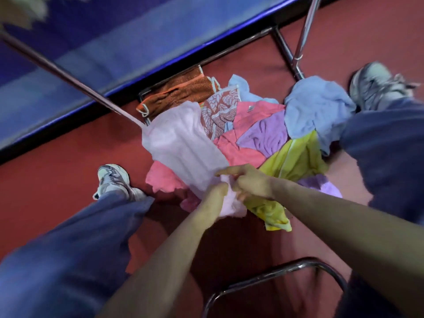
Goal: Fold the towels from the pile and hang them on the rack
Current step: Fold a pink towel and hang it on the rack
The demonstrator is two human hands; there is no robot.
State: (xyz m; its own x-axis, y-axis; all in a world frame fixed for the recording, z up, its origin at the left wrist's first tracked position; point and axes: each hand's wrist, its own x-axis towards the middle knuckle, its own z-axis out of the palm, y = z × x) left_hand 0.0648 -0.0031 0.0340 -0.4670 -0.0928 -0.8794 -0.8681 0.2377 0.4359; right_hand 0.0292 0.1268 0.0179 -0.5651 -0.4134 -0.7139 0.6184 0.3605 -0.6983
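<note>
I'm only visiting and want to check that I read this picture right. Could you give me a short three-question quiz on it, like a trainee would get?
1. True or false: the left hand and the right hand both grip the pale pink towel.
2. Which towel lies nearest the right shoe? A) the light blue towel B) the orange-brown patterned towel C) the yellow-green towel
3. Fill in: the towel pile lies on the red ____.

Key: 1 true; 2 A; 3 floor.
</note>
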